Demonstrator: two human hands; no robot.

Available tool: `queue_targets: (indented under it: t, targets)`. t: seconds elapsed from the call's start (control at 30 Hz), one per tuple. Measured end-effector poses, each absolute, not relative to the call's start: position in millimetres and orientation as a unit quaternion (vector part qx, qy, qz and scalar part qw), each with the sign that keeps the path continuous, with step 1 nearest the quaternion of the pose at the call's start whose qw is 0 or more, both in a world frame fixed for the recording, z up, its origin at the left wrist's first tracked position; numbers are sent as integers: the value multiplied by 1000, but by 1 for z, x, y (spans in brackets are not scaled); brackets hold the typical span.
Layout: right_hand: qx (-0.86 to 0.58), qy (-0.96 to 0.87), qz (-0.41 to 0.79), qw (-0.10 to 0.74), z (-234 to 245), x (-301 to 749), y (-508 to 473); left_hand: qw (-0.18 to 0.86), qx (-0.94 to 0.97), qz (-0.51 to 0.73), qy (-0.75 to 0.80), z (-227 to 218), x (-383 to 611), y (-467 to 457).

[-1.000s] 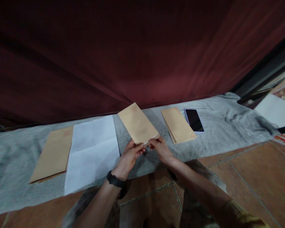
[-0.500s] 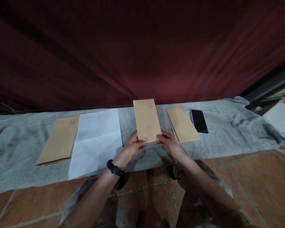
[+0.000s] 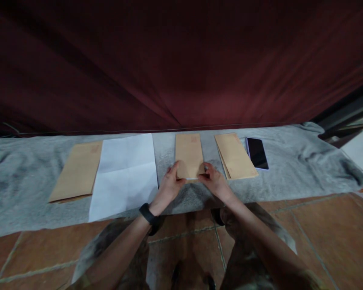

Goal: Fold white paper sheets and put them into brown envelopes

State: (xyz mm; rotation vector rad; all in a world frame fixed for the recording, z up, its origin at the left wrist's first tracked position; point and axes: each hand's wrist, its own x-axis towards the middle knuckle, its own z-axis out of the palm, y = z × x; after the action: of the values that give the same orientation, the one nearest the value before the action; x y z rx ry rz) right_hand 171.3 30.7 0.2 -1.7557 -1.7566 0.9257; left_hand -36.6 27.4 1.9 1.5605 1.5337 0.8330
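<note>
Pinching with left hand [image 3: 168,184] and right hand [image 3: 215,183] the near corners of the middle brown envelope [image 3: 188,155], pretty much flat on the grey cloth [image 3: 293,161]. Showing a white strip [image 3: 192,178], so probably not sealed yet; leaving the white sheet [image 3: 125,177] untouched, off left.

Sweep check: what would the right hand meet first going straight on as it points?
The middle brown envelope; the right hand appears to hold its near right corner, though depth is unclear.
</note>
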Motion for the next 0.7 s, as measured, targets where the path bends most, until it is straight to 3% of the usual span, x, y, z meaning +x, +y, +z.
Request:
queue_targets:
  t: [0.23, 0.47, 0.7]
  targets:
    - [-628, -726, 225, 169, 6, 173, 21, 235, 714, 171, 637, 24, -35, 9]
    - [-544, -806, 159, 171, 13, 177, 20, 119, 797, 116, 580, 32, -36, 7]
    - [-455, -872, 118, 139, 11, 176, 24, 101, 843, 92, 521, 26, -36, 13]
